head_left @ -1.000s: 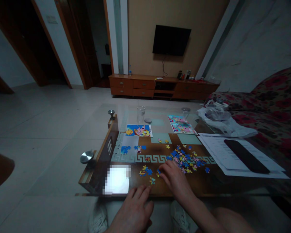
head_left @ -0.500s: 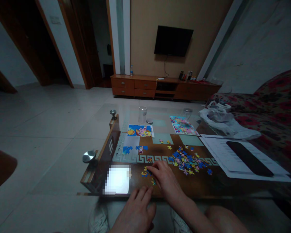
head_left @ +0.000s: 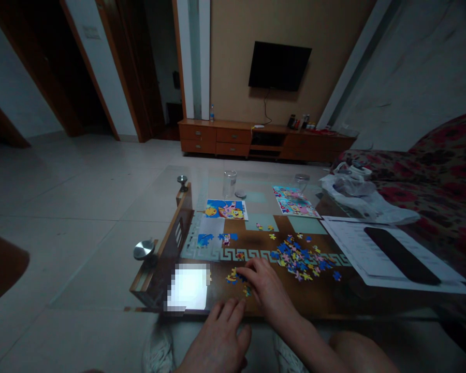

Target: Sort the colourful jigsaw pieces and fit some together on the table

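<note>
At the clear glass tabletop's [head_left: 334, 300] edge, rested the bare left hand [head_left: 221, 334], loosely spread; at the yellow-and-blue jigsaw cluster [head_left: 232, 276], pinched narrowly with the bare right hand [head_left: 270, 287], unclear whether on a piece. Risked, by brushing sideways, skewing that cluster, left of the multicoloured jigsaw heap [head_left: 300, 257].

The left grip [head_left: 221, 331] is a bare hand with slim fingers and a wide, smooth back. The right grip [head_left: 262, 280] is a bare hand too, and the right arm [head_left: 314, 334] is thin and bare past the wrist. Low down by the near edge of the desk [head_left: 337, 299] are two whitish shoes [head_left: 158, 355], dim and blurry, maybe with laces. A round bit of bare leg [head_left: 359, 353] shows beside the arm.
</note>
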The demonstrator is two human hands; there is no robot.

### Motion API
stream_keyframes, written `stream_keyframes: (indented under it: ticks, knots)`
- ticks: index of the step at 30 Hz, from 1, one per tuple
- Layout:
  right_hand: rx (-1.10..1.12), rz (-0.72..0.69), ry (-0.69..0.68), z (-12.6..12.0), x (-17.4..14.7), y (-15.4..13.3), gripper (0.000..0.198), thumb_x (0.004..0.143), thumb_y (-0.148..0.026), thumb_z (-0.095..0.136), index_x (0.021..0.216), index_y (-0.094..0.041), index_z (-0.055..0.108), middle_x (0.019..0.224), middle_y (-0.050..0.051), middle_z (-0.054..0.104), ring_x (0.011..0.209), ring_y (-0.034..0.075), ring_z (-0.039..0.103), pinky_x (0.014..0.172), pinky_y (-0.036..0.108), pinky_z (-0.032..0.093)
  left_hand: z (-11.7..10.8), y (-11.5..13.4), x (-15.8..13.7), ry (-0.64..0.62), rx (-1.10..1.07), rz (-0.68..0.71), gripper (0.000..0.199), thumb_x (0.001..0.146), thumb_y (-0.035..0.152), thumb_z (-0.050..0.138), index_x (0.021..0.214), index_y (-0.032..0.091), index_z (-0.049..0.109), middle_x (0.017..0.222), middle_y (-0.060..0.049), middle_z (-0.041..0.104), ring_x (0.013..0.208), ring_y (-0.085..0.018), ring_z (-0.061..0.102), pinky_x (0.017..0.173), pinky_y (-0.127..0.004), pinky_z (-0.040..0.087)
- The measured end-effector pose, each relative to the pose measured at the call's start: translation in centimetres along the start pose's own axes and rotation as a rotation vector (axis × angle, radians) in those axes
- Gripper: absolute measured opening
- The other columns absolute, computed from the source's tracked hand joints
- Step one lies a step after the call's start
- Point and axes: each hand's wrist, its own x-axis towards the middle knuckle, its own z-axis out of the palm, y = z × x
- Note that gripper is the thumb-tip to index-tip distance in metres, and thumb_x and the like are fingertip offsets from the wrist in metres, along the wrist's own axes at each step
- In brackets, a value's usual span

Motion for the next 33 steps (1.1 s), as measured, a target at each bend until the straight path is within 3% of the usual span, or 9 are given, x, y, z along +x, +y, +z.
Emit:
stream_keyframes:
  ticks: [5,13,22,33]
  knots:
    - [0.007,-0.004,0.005,0.04,-0.02,0.19,0.038,0.082,0.002,0.056,0.105,-0.023,0.072,0.102,0.009,0.063,0.097,0.023,0.055,0.084,0.037,0.047,-0.22,0.08,0.11,-0.049,0.006,-0.017,0.037,0.073,0.037,0.078,0.102,0.017,0.068,0.128,-0.018,0.061,0.118,-0.033,0.057,0.093,-0.047,0.050]
    - [0.018,0.000,0.021,-0.23,-0.06,0.61,0.036,0.082,0.003,0.054,0.099,-0.022,0.073,0.099,0.008,0.063,0.095,0.022,0.055,0.083,0.034,0.045,0.69,-0.10,-0.08,-0.008,0.006,-0.002,0.033,0.072,0.033,0.078,0.100,0.017,0.069,0.128,-0.019,0.061,0.115,-0.035,0.059,0.090,-0.047,0.052]
    - [0.018,0.015,0.011,-0.23,0.07,0.41,0.032,0.084,0.000,0.053,0.096,-0.022,0.073,0.098,0.007,0.064,0.096,0.022,0.055,0.083,0.032,0.045,-0.30,0.07,0.48,-0.088,0.015,0.003,0.032,0.076,0.037,0.075,0.100,0.016,0.069,0.127,-0.020,0.061,0.116,-0.035,0.060,0.088,-0.047,0.054]
    - [0.018,0.028,0.011,-0.29,0.06,0.25,0.034,0.083,0.002,0.054,0.097,-0.022,0.074,0.098,0.007,0.065,0.095,0.021,0.055,0.082,0.032,0.045,-0.13,0.16,0.31,-0.092,-0.035,-0.029,0.035,0.075,0.037,0.077,0.103,0.017,0.069,0.131,-0.019,0.059,0.118,-0.035,0.058,0.091,-0.047,0.052]
